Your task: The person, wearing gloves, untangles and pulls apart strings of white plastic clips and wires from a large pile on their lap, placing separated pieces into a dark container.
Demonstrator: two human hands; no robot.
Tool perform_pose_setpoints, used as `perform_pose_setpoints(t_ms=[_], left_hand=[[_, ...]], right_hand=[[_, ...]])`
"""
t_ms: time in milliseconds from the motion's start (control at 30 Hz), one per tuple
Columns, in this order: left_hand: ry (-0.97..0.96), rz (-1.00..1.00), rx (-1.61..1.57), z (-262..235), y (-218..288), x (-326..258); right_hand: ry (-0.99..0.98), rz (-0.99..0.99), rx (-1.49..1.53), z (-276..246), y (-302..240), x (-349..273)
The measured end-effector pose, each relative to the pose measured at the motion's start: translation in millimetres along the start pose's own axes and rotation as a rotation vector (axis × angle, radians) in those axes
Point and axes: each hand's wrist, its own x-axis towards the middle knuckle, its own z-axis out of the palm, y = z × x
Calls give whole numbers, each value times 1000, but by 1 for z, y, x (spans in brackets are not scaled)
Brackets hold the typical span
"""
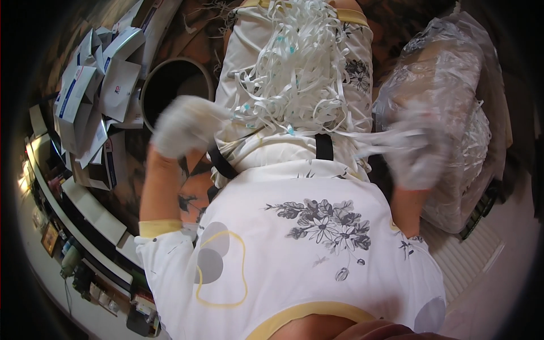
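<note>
Apparently, flat white strips [367,137] are being gripped by white-gloved right fingers [403,140], stretching leftward to their tangled pile [303,73]; whether white-gloved left fingers [212,118] are gripping cannot be told.

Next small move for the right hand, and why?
I'd probably ease the white-gloved right hand slowly outward: slender white ribbon-like strips stretch between it and the tangled heap of flat white strips, so a sharp tug might drag others along. Blur hides its exact grip.

Boxes [122,102]: left of the left hand [184,126], printed with blue stripes [70,97] and small marks [117,89].
Their lettering: too small to read.
</note>
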Motion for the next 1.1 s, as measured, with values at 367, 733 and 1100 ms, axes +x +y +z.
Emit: perform_pose_setpoints(t_ms=[367, 733, 1100], left_hand=[[536, -276, 108, -147, -20, 12], [665, -275, 375, -186, -80, 72], [651, -303, 395, -176, -75, 71]], right_hand=[[-304, -554, -432, -21, -138, 11], [320, -1168, -985, -7, -332, 5], [637, -979, -1544, -72, -373, 35]])
